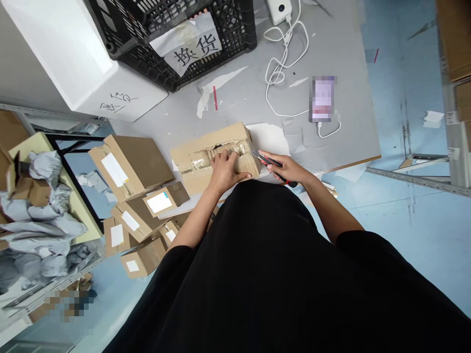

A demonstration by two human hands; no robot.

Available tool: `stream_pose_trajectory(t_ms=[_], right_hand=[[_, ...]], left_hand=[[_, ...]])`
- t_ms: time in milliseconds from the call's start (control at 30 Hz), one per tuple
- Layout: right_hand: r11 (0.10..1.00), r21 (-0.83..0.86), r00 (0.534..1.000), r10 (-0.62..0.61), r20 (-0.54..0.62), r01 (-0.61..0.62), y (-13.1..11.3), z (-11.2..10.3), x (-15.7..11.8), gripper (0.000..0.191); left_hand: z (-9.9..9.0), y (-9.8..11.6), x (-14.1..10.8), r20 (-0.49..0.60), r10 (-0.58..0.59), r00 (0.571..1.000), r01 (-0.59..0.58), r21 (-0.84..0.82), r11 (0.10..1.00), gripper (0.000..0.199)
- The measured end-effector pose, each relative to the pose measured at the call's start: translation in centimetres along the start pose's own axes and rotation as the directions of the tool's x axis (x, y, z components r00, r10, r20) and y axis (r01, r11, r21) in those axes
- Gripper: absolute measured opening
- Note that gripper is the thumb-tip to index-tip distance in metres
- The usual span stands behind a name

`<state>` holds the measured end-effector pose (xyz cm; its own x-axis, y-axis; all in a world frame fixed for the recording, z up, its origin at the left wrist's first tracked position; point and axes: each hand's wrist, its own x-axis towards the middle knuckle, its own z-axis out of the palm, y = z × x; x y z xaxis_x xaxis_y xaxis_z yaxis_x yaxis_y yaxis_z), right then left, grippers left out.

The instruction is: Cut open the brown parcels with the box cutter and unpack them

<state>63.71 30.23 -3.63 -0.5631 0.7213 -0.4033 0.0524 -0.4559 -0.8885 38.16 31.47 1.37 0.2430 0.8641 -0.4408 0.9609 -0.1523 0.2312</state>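
Left hand point(224, 171) lies flat and palm-down on the cardboard carton point(195, 169), fingers slightly curled, pinning it. Right hand point(285, 169) is closed around a red-and-black utility knife point(274, 166), blade tip at the clear packing tape point(239, 149) near the carton's end. Carton sits on a grey board point(331, 98), in front of the person. One top edge is ragged and torn open; tape still crosses the seam, so not fully opened (inside not visible). Labelled brown cartons point(128, 166) lie just left, grey poly mailers point(44, 215) beyond.
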Motion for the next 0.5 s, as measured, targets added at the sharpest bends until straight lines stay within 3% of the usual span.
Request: stream_pose_trajectory(t_ms=[500], right_hand=[[0.996, -0.084, 0.999, 0.005, -0.044, -0.009, -0.39, 0.28, -0.04, 0.066]], left_hand=[[-0.11, -0.02, 0.26, 0.003, -0.005, 1.0, 0.005, -0.011, 1.0, 0.071]])
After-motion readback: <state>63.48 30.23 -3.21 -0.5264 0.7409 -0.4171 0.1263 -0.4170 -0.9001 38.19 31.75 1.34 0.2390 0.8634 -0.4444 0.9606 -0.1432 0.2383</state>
